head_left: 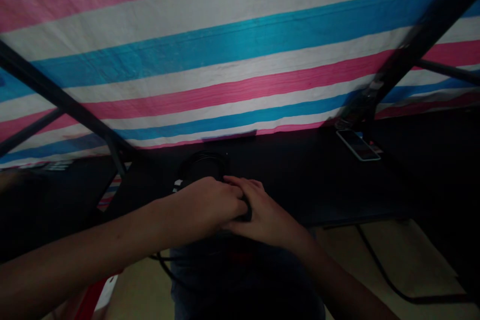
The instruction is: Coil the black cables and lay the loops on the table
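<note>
My left hand (pixel 210 207) and my right hand (pixel 258 212) meet over the front edge of the black table, near the middle of the view. Both close round a dark object (pixel 246 210), of which only a small black part shows between them; the rest is hidden by the fingers. A coil of black cable (pixel 204 155) lies on the table just beyond my left hand. Small white pieces (pixel 177 185) show beside my left wrist.
A phone (pixel 359 145) lies on the black table (pixel 296 175) at the right, near a clear item (pixel 350 115). Dark metal bars (pixel 75 105) slant at both sides before a striped sheet (pixel 225 40). Black cable (pixel 382 270) hangs below the table.
</note>
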### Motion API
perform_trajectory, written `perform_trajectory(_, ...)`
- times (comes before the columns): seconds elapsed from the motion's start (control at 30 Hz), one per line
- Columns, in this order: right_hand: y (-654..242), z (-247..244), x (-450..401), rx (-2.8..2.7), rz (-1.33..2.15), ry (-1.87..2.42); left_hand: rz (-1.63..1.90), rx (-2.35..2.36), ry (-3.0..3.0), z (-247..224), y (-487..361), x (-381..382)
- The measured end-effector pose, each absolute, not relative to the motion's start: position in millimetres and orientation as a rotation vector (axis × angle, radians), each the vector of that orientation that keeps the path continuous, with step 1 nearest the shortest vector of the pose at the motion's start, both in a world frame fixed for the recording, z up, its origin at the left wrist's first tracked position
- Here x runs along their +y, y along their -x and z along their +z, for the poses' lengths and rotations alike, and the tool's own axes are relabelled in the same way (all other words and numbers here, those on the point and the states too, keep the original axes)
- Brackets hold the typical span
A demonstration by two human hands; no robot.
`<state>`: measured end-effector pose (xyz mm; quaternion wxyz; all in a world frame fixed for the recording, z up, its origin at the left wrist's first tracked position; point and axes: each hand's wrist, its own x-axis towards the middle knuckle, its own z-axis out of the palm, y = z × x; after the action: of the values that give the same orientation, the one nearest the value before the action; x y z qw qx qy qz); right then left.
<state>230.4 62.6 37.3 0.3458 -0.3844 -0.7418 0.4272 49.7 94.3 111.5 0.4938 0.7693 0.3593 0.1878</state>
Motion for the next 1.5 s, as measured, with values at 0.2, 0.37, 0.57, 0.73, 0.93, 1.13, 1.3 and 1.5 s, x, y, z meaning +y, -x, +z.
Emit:
perform_trajectory(0.2,-243.8,21.2,78.9,-1.523,1.23,1.144,0.366,0.916,-2.558,116.1,-41.0,123.5)
perform_trajectory(0.37,-262.6,18.1,94.1,-1.317,1.242,1.22,0.312,1.134,-2.174,89.6,-38.8,160.0)
perform_trajectory(0.57,-294.1,-9.2,102.0,-1.281,1.246,1.242,0.434,1.235,-1.778,56.7,-42.0,180.5)
perform_trajectory(0.73,-305.9,-42.1,114.7,-0.861,1.29,1.146,0.526,1.094,-1.393,25.2,-53.8,198.8)
perform_trajectory(0.93,-336.7,-78.2,156.7,-0.693,1.069,1.303,0.652,1.168,-1.346,-45.3,-101.1,229.1)
perform_trajectory(1.13,-372.3,-119.8,185.2,-0.737,0.844,1.511,0.736,1.362,-1.476,-98.2,-124.8,243.2)
perform_trajectory(1.3,-393.6,-136.0,198.1,-0.896,0.657,1.591,0.798,1.471,-1.528,-108.7,-126.2,248.7)
perform_trajectory(1.5,-416.2,-141.3,211.8,-1.044,0.299,1.759,0.91,1.518,-1.547,-115.8,-158.2,252.8)
